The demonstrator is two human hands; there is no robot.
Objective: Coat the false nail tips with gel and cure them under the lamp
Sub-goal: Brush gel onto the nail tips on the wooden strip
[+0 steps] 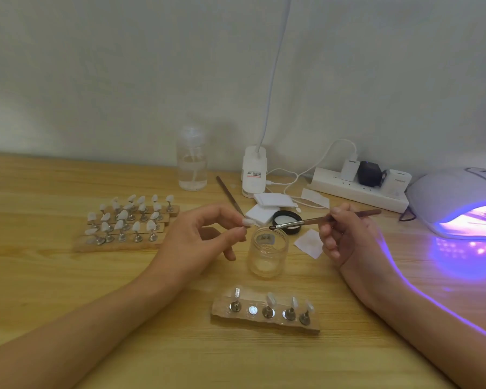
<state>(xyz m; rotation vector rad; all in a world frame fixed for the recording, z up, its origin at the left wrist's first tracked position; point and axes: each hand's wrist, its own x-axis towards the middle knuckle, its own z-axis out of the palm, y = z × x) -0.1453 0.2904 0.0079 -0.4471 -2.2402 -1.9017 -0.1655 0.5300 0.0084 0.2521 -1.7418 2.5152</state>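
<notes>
My left hand (208, 234) pinches a small stand with a white nail tip (247, 222) between thumb and forefinger, held above the table. My right hand (345, 234) grips a brown gel brush (320, 219); its bristle end hovers over the open glass gel jar (268, 252), close to the held tip. In front of me lies a wooden holder (264, 321) carrying several nail tips on metal stands, with one slot bare. At the right edge the white curing lamp (455, 200) glows purple.
Wooden holders (118, 244) with several white-tipped stands sit at the left. Behind the jar are its black lid (288, 220), white wipes (270, 203), a second brush (230, 196), a clear pump bottle (192, 161), a desk-lamp base (254, 172) and a power strip (357, 189).
</notes>
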